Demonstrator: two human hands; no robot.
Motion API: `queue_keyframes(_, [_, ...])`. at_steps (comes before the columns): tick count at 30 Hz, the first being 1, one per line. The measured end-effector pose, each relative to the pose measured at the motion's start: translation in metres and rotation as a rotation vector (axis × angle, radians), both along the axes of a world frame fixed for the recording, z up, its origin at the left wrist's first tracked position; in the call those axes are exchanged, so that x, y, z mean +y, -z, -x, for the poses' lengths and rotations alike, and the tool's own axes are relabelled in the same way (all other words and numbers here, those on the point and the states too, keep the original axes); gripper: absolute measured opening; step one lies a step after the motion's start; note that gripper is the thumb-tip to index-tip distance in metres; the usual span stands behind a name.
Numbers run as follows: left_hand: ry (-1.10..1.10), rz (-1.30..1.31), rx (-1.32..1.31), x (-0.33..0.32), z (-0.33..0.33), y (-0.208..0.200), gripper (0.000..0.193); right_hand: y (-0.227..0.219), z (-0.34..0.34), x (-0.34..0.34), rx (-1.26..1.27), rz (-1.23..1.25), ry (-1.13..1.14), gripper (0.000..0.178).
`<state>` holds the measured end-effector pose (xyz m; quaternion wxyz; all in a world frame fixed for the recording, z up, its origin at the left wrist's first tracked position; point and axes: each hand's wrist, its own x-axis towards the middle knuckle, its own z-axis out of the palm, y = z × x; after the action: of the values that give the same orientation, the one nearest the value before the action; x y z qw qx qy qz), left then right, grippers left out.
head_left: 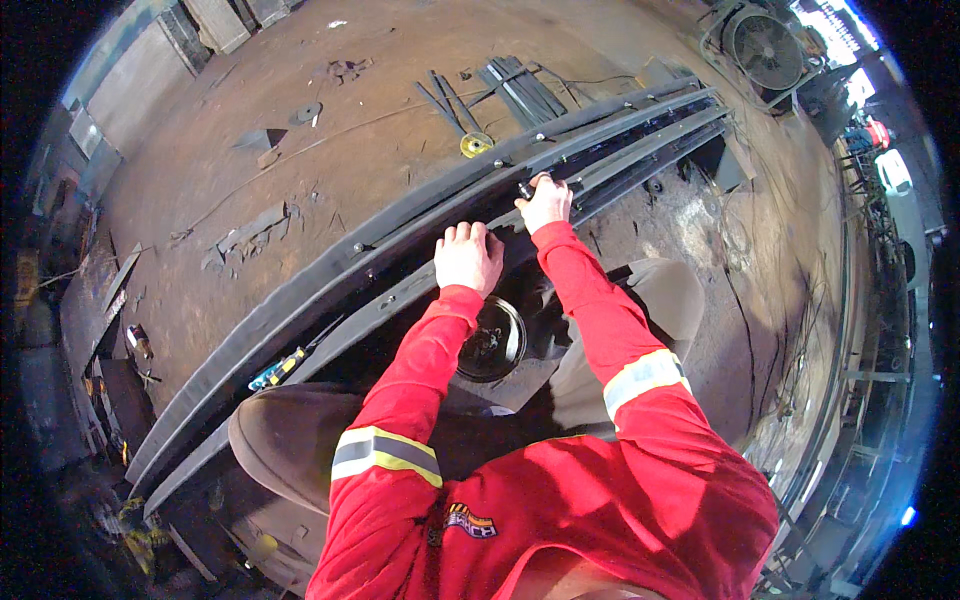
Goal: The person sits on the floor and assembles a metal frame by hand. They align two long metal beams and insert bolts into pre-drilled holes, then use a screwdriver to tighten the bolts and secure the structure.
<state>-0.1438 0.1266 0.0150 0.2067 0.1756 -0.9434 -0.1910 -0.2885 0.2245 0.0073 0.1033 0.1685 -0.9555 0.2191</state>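
A long dark metal beam (322, 290) with raised flanges and a channel lies across the floor in front of me. Bolts (358, 247) stand at intervals along its far flange. My left hand (468, 262) is bent over the near rail of the beam, fingers curled on its edge. Farther right, my right hand (546, 205) pinches a small dark piece (526, 190) above the channel; its kind is too small to make out. A screwdriver (277, 371) with a blue and yellow handle rests on the beam at the left, its shaft along the channel.
Between my legs sits a round pan (520, 340) with small dark bits inside. Beyond the beam lie a yellow disc (476, 145) and a stack of dark metal bars (520, 92). A large fan (765, 50) stands at the far right. Scrap pieces (245, 235) litter the brown floor.
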Motion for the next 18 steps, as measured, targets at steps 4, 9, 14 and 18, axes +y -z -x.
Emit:
queue_keyframes(4, [0.009,-0.019,0.039,0.001,-0.001,0.0,0.018,0.004,0.003,0.007,0.011,0.048,-0.063,0.028])
queue_keyframes(9, [0.009,-0.028,-0.033,0.0,-0.001,-0.002,0.02,0.011,0.03,0.015,-0.18,-0.059,-0.142,0.037])
queue_keyframes(14, [0.014,-0.026,-0.079,0.002,0.0,-0.003,0.023,-0.004,0.065,0.027,-0.616,0.003,-0.284,0.039])
queue_keyframes(18, [0.006,-0.01,-0.093,0.0,-0.001,-0.003,0.024,0.0,0.029,0.012,-0.26,-0.095,-0.118,0.037])
